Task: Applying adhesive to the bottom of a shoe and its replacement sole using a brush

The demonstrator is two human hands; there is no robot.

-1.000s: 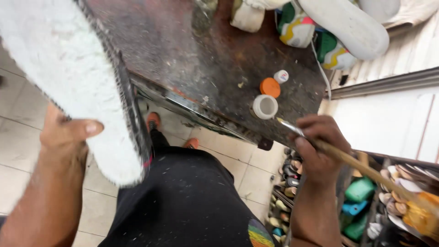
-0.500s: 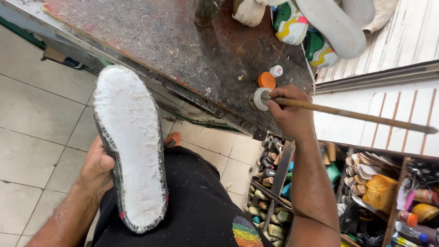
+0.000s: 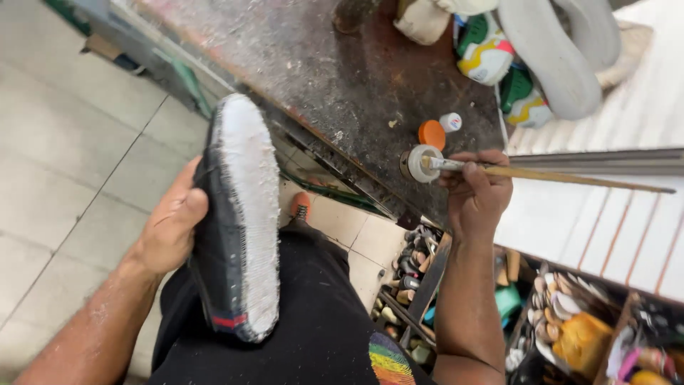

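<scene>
Against the lap, left hand point(image 3: 171, 228) fingers clamped round a black shoe point(image 3: 239, 221), white roughened sole up, thumb on its edge; beyond, right hand point(image 3: 474, 189) fingers pinched on a long brush point(image 3: 556, 176), tip in a small open jar point(image 3: 419, 162) on the worn bench point(image 3: 320, 71).

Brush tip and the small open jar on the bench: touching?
Touching. The head view shows the right hand holding the brush, its tip resting in the open mouth of the jar, with no gap visible.
</scene>
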